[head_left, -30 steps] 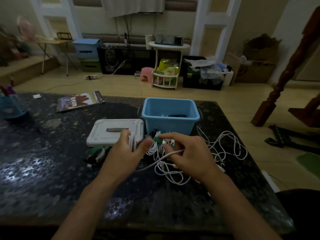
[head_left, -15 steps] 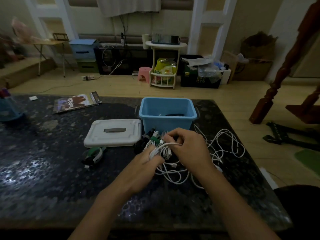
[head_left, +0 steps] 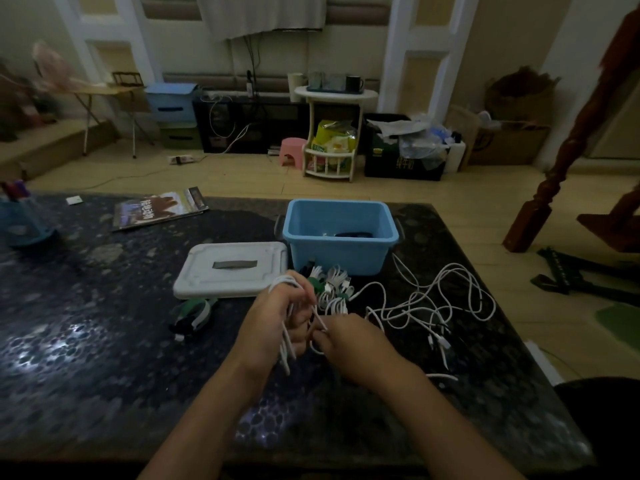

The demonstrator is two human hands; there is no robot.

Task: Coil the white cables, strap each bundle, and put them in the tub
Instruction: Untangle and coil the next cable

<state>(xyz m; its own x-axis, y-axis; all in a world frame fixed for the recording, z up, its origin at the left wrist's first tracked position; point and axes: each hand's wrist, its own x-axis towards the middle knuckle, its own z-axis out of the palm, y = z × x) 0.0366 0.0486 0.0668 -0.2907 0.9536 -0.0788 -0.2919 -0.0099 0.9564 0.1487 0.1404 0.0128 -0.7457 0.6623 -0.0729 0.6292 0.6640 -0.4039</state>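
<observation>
My left hand (head_left: 273,323) grips a white cable coil (head_left: 286,337) looped around its fingers, above the dark table. Close beside it, my right hand (head_left: 349,344) pinches a strand of the same cable near my left fingers. Several strapped white bundles (head_left: 334,282) with green straps lie just beyond my hands, in front of the blue tub (head_left: 341,233). A dark item lies inside the tub. Loose tangled white cables (head_left: 440,303) spread across the table to the right. More green and white straps (head_left: 194,315) lie to the left.
The tub's white lid (head_left: 232,273) lies flat left of the tub. A magazine (head_left: 161,211) and a blue pen holder (head_left: 24,220) sit at the far left. The table's right edge (head_left: 485,289) drops to the floor, where black tools lie.
My hands have drawn back from the bundles toward me. The left hand now has cable loops wound round its fingers, and the right hand has come lower to pinch the strand.
</observation>
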